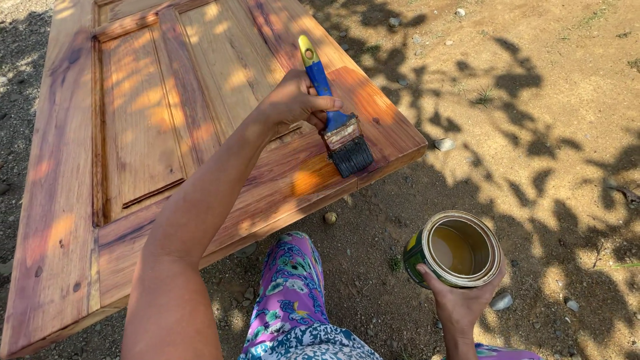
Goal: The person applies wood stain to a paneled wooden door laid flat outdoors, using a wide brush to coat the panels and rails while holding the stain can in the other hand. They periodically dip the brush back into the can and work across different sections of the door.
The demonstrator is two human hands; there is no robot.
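Note:
My left hand [293, 105] grips the blue handle of a flat paintbrush [339, 127] with a yellow tip. Its dark bristles rest on the near right corner of a panelled wooden door [140, 127] that lies flat. The wood there looks wet and glossy, darker orange than the rest. My right hand [460, 303] holds an open round tin [457, 248] from below, off the door's right side above the ground. The tin holds a brownish-yellow liquid.
The door lies raised over bare sandy ground [547, 113] with scattered stones such as a pale stone [444, 144] and leaf shadows. My leg in flowered purple trousers [290, 287] is beside the door's near edge.

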